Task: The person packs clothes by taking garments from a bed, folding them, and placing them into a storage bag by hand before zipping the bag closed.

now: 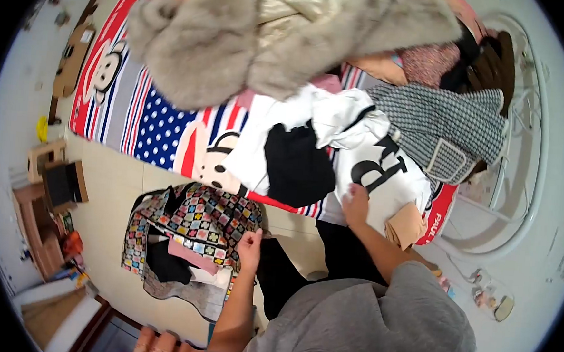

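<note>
My left hand [250,248] is closed at the right edge of a bag [212,214] with a colourful flower-check pattern, apparently gripping its edge. The bag stands open on the floor, and black clothing [168,262], pink cloth [193,256] and white cloth lie in its opening. At the bed's near edge, my right hand [356,205] is closed on the edge of a white T-shirt [394,189] with large black lettering. A folded black garment [299,166] lies left of that hand, and a beige folded cloth [407,223] to its right.
A grey fur coat [206,42] covers the far part of the bed [162,127]. On the right are a houndstooth garment [437,118], brown clothing [495,69] and a white metal bed frame [541,140]. Cardboard boxes [65,185] and a small stool [46,152] stand left.
</note>
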Demonstrator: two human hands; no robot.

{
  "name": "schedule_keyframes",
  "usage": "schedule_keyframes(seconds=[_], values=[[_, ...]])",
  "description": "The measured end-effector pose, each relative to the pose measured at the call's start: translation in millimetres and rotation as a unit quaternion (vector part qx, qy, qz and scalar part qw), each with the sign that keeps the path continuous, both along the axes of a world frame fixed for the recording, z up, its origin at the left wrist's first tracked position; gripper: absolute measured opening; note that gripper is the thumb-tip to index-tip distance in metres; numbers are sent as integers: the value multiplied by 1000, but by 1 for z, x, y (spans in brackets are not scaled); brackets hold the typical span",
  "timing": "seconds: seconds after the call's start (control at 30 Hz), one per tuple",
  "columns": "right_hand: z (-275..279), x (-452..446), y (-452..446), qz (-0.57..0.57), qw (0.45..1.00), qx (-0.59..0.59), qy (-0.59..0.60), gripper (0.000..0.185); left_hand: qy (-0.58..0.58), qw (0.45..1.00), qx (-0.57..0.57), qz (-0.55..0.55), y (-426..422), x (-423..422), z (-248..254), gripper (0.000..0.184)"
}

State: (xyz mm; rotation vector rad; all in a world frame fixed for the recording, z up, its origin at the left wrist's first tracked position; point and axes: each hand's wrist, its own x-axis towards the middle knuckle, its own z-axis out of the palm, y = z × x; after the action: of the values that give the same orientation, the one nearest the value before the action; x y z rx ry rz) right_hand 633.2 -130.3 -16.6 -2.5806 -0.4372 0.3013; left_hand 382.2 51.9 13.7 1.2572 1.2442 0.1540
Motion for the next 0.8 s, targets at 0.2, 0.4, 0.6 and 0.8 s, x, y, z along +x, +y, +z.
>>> schedule_keyframes(seconds=[0.2,0.4,0.6,0.8], values=[[-2,56,-125,-226,949,-203,85,65,22,982,8,-185,-22,74,15,28],[10,27,-103,-132,987,-87,35,79,72,956,22,-284,-34,118,16,30],[-51,-37,-86,-472,847,-6,244,66,78,944,-55,-316,-46,147,19,32],[-75,-35,-156,-678,667,-73,299,75,136,901,-10,-412,-49,165,19,31]])
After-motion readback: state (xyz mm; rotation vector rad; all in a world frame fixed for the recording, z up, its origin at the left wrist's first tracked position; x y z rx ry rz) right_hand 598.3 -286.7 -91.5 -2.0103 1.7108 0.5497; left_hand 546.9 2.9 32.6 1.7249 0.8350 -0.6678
